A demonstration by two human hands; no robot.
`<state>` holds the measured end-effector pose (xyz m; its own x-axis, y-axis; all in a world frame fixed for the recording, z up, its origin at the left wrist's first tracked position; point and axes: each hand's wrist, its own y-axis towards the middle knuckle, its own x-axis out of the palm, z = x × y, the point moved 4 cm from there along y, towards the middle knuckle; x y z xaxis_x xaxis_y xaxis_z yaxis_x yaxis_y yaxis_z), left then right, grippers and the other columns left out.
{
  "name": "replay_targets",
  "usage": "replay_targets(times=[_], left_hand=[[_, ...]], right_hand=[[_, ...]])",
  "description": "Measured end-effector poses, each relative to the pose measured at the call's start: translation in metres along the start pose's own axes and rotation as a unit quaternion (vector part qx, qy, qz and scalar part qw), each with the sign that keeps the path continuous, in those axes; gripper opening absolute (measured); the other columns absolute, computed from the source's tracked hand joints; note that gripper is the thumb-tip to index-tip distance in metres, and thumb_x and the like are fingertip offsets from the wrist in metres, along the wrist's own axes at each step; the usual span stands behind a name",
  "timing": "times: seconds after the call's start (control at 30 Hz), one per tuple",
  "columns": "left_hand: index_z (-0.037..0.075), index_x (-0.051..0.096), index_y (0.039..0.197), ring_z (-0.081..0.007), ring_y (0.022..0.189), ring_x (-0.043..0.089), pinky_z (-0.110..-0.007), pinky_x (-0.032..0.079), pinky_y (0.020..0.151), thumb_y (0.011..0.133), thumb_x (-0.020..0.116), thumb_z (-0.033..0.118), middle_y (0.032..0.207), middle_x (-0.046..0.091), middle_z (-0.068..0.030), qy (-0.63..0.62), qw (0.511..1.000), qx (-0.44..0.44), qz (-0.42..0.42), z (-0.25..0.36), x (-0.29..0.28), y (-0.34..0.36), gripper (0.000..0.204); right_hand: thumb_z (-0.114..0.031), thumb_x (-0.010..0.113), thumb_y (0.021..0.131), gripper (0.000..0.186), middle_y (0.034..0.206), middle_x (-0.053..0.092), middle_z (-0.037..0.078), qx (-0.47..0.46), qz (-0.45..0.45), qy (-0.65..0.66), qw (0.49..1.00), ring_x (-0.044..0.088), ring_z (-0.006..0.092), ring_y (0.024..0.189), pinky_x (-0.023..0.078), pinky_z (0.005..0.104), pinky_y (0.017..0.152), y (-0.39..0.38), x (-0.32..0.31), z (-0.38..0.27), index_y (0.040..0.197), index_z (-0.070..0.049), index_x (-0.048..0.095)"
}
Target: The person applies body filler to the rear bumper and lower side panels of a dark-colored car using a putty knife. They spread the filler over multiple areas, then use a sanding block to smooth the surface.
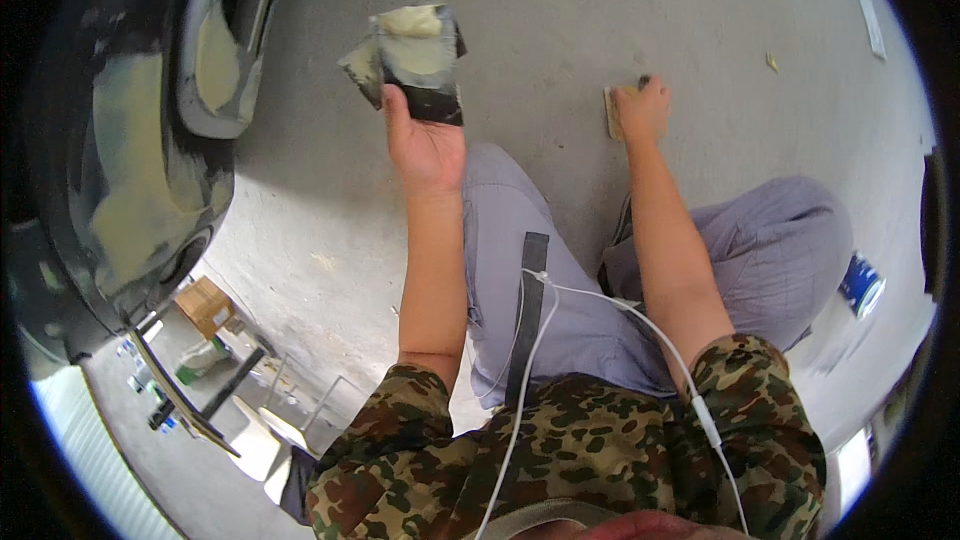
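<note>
My left hand (428, 155) is closed on the lower edge of a dark flat putty board (432, 105), its thumb lying on top. Cream-coloured putty (417, 52) is smeared over the board's upper part. Over the grey floor to the right, my right hand (646, 110) grips a tan, flat spreader (612, 116); the fingers cover part of it. Left of the board stands a dark vehicle body panel (70, 170) with dull cream filler patches (140, 170). A further filler patch (216, 65) lies on its raised, grey-edged section. Both hands are apart from the panel.
A white cable (515, 430) hangs across my lap. Beside my right knee lies a blue can (862, 282). A cardboard box (205, 306) and a metal-framed stand (310, 405) are at lower left. A pale strip (870, 20) lies on the floor at far right.
</note>
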<state>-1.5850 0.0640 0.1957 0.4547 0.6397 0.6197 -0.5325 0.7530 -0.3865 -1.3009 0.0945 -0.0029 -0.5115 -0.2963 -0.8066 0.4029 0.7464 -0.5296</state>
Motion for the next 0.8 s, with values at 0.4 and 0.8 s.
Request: replay_targets(times=[0.4,0.8], left_hand=[[0.003,0.045,0.140,-0.0232,0.128,0.051,-0.039,0.042,0.108,0.102,0.053,0.024,0.140,0.052,-0.0086,0.019,1.000,0.011,0.000,0.070,-0.009,0.001,0.044],[0.000,0.047,0.137,-0.0212,0.125,0.052,-0.038,0.041,0.108,0.103,0.051,0.022,0.136,0.055,-0.0093,0.069,0.995,0.072,-0.011,0.093,0.009,-0.001,0.041]], right_hand=[[-0.037,0.080,0.073,0.060,0.116,0.064,0.016,-0.028,-0.042,0.018,0.999,0.061,0.0365,0.110,0.050,0.0460,0.089,-0.069,0.028,-0.010,0.120,-0.006,0.059],[-0.020,0.065,0.095,0.034,0.106,0.065,0.007,-0.019,-0.357,0.674,0.647,0.063,0.0183,0.096,0.044,0.0350,0.097,-0.101,-0.056,-0.194,0.120,0.003,0.062]])
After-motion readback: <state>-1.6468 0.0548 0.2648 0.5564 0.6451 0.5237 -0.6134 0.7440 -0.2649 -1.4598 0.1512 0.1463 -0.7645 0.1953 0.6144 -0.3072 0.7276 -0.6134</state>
